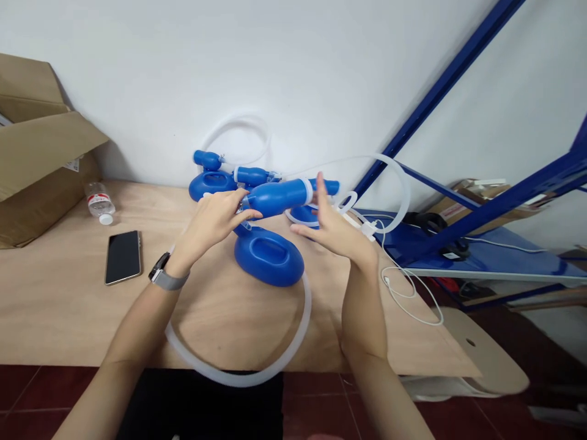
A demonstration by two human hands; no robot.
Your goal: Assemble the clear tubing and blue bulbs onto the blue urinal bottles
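My left hand (220, 220) grips the narrow left end of a blue plastic urinal cup (279, 197), thumb below and fingers above. The cup is tilted, with its white-rimmed wide end up and to the right. Beside that rim my right hand (328, 223) is open, thumb apart from the raised fingers; whether it touches the cup I cannot tell. Just below lies a blue oval urinal bottle (269, 256) with a moulded handle recess, its neck partly hidden by the cup and my left hand. A translucent hose (243, 380) loops forward over the table's front edge.
More blue urinal bottles (211, 183) with cups and hoses stand against the wall. A phone (123, 257), a water bottle (99, 203) and an open cardboard box (50, 165) are at the left. White cables (413, 293) and a blue metal rack (481, 244) are at the right.
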